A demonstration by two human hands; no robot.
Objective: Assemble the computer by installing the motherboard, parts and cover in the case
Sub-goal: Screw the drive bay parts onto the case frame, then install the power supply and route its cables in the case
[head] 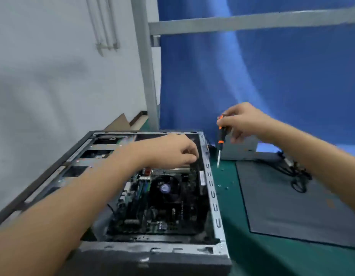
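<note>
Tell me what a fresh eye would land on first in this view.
The open case fills the lower middle, its motherboard bare inside. The left hand reaches into its far end, though blur hides whether it holds anything. Right of the case, the right hand grips an orange-and-black screwdriver, tip down over the green table near loose screws.

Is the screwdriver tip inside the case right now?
No, the right hand holds the screwdriver upright over the green mat, its tip outside the case.
</note>
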